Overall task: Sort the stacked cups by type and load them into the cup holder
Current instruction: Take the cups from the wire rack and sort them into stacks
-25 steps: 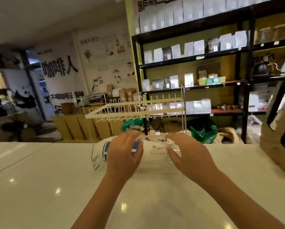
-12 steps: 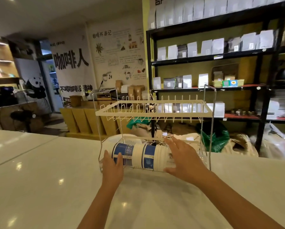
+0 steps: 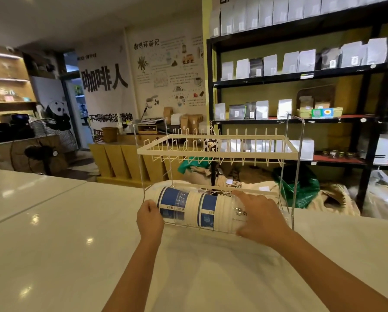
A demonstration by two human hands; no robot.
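A two-tier cup holder (image 3: 217,152) of white wire and clear side panels stands on the white counter. On its lower tier lies a stack of blue-and-white paper cups (image 3: 195,208) on its side, with clear plastic cups nested around it. My left hand (image 3: 149,219) is closed on the stack's left end. My right hand (image 3: 261,216) wraps over the right end, fingers curled on the cups. The upper tier holds nothing.
The glossy white counter (image 3: 64,248) stretches left and toward me. Behind the holder are green bags and sacks (image 3: 301,188) on the floor. A black shelf unit with white pouches (image 3: 301,66) fills the right background.
My view has tilted and moved closer. Both hands went from in front of the holder to gripping the ends of the cup stack on the lower tier.
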